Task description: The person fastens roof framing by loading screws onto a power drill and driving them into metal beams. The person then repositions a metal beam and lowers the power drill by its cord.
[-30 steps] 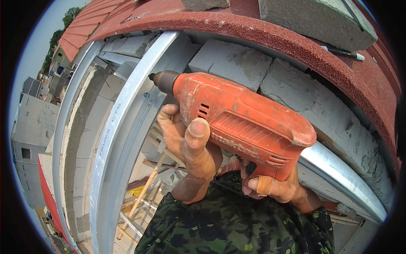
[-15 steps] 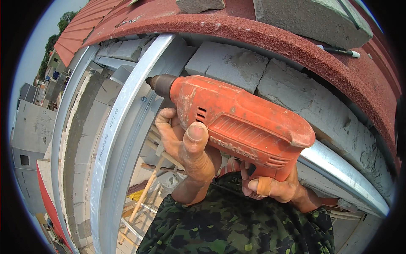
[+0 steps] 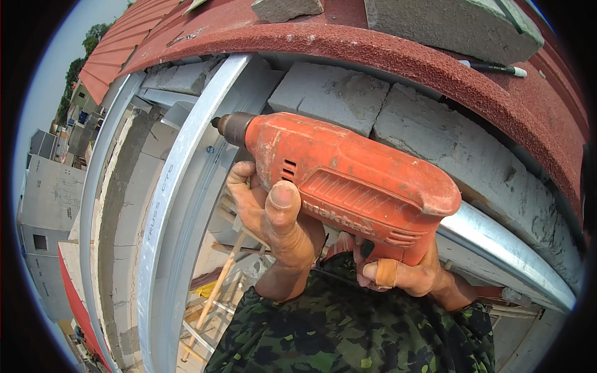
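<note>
A scuffed orange electric drill [image 3: 348, 180] lies across the middle of the view, its dark chuck [image 3: 236, 128] pointing left. My right hand [image 3: 407, 276] wraps round its handle near the trigger; a tan bandage circles one digit. Under the front of the drill body, my left hand [image 3: 283, 230] cups it, the thumb up along the near side and curled fingers partly hidden behind. The short tip in the chuck overlaps a silver metal truss [image 3: 163, 205]; whether they touch I cannot tell. A bolt head [image 3: 210, 150] shows on the truss beside the chuck.
Pale blocks [image 3: 460, 143] line the wall under a red roof edge [image 3: 398, 53]. On the roof rest a concrete block [image 3: 454, 28] and a marker [image 3: 497, 68]. Another metal truss [image 3: 93, 180] stands left. Wooden poles [image 3: 217, 286] show far below, through the gap.
The drill's chuck has shifted slightly left against the truss. Both hands keep the same hold, and the whole view has tilted a little.
</note>
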The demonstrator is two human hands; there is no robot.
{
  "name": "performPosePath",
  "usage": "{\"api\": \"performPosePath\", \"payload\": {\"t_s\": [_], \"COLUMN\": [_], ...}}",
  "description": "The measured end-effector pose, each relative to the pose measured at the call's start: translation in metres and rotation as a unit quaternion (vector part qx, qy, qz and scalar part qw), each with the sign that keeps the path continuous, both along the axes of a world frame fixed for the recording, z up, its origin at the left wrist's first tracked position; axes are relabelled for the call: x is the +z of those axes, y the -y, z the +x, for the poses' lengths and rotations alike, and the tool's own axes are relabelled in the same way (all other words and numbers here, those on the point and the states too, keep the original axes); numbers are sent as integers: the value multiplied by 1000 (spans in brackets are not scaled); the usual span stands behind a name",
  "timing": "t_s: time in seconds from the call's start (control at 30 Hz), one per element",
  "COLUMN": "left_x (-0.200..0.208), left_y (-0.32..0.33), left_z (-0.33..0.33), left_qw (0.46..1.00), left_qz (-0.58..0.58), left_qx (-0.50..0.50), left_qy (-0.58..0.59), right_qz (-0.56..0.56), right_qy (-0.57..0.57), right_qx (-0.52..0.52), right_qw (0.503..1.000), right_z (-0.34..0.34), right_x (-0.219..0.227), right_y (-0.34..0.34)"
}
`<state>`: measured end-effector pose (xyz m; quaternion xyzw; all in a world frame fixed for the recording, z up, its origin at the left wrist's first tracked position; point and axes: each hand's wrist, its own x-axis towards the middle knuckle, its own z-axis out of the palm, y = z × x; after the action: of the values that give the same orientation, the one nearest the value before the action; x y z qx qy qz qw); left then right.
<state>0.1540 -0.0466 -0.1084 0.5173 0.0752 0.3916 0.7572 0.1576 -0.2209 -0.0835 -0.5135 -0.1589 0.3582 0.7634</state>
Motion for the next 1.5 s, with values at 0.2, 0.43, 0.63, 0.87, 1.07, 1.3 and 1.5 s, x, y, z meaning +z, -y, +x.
{"api": "performPosePath", "payload": {"t_s": [0.2, 0.43, 0.63, 0.87, 1.07, 1.3, 1.5], "left_x": [-3, 4, 7, 5, 4, 0, 0], "left_y": [-3, -1, 1, 2, 1, -1, -3], "left_z": [4, 1, -7, -3, -3, -4, 0], "left_qw": [1000, 990, 983, 982, 985, 986, 998], "left_qz": [-2, -133, -157, -157, -157, -143, -48], "left_qx": [-1, -29, -40, -45, -32, -47, -24], "left_qy": [16, 31, 84, 92, 64, 66, 25], "right_qz": [0, 26, 36, 12, 64, 14, 14], "right_qy": [-1, -33, -13, -28, -24, 2, 8], "right_qx": [2, -2, -25, -1, -33, -9, -2], "right_qw": [1000, 999, 999, 1000, 997, 1000, 1000], "right_z": [4, 2, -6, -2, -4, -5, 0], "right_x": [0, 5, 14, 0, 5, 0, -4], "right_y": [-1, -5, -10, -4, -11, -1, -5]}}
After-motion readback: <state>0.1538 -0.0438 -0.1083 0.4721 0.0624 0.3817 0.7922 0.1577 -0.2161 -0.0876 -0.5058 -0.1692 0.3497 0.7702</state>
